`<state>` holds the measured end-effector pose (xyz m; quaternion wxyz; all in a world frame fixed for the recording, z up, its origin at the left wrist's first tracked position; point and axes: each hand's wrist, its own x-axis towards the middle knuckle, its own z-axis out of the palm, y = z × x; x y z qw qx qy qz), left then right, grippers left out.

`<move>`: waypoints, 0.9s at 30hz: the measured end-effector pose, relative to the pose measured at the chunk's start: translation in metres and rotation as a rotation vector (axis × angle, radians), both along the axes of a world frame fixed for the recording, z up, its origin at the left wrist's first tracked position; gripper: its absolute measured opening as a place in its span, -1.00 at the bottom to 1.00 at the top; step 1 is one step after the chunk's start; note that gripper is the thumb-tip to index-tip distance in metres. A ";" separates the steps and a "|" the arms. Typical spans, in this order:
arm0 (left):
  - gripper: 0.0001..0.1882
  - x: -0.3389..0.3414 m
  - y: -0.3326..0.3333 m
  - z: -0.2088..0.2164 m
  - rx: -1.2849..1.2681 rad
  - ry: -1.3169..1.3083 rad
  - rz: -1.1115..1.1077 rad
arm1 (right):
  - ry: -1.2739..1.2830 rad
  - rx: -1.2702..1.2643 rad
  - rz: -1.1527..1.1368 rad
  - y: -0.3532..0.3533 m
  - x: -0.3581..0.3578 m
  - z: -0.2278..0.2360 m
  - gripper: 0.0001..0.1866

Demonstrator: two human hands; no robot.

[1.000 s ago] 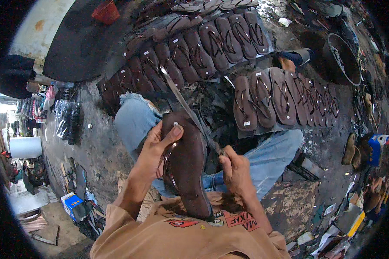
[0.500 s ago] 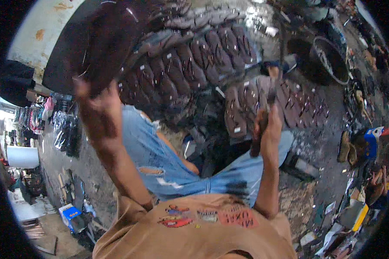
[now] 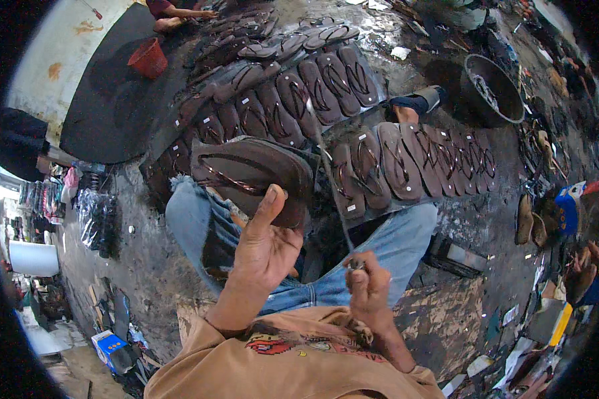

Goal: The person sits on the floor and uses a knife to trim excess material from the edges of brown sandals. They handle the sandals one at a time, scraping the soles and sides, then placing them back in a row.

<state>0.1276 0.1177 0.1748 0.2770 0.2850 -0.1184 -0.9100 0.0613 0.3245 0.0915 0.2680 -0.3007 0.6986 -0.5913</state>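
Sitting between two groups of brown sandals in the head view, a person faces the far row [image 3: 288,110] and the right-hand row [image 3: 394,163]. Beyond these, a red bucket [image 3: 148,58] stands far left on a dark sheet [image 3: 100,93], and another person's hand [image 3: 205,14] is at the far edge. A grey tub [image 3: 469,73] sits far right; a plastic-wrapped bundle [image 3: 94,223] is at left. The jeans [image 3: 406,236] flank the workspace, and the lifted sandal [image 3: 256,169] hides part of the far row.

That sandal is left of centre, extending far and leftward from the left hand [image 3: 267,249], which grips its near right end: thumb on top, other fingers mostly hidden. The right hand [image 3: 369,286] is clenched around the handle of a long blade [image 3: 337,196], pointing far, just right of the sandal; whether they touch cannot be told.
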 end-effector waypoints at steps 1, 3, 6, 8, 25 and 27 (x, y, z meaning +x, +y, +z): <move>-0.75 -0.003 -0.001 0.000 0.007 0.014 0.009 | 0.028 0.018 -0.021 -0.004 0.007 -0.004 -0.60; -0.75 -0.005 -0.004 0.003 0.015 0.031 0.033 | 0.065 0.038 0.031 0.001 0.019 -0.013 -0.62; -0.74 -0.002 -0.005 0.004 0.021 0.044 0.048 | 0.135 0.069 0.023 0.004 0.030 -0.015 -0.67; -0.70 0.004 0.002 -0.003 -0.017 -0.015 0.062 | 0.220 0.125 -0.023 -0.009 0.020 -0.010 -0.70; -0.57 0.064 0.007 -0.042 -0.240 -0.209 0.073 | 0.152 0.248 0.197 0.057 0.040 -0.021 -0.71; -0.54 0.064 0.007 -0.039 -0.163 -0.206 0.114 | 0.084 0.300 0.205 0.063 0.042 -0.015 -0.72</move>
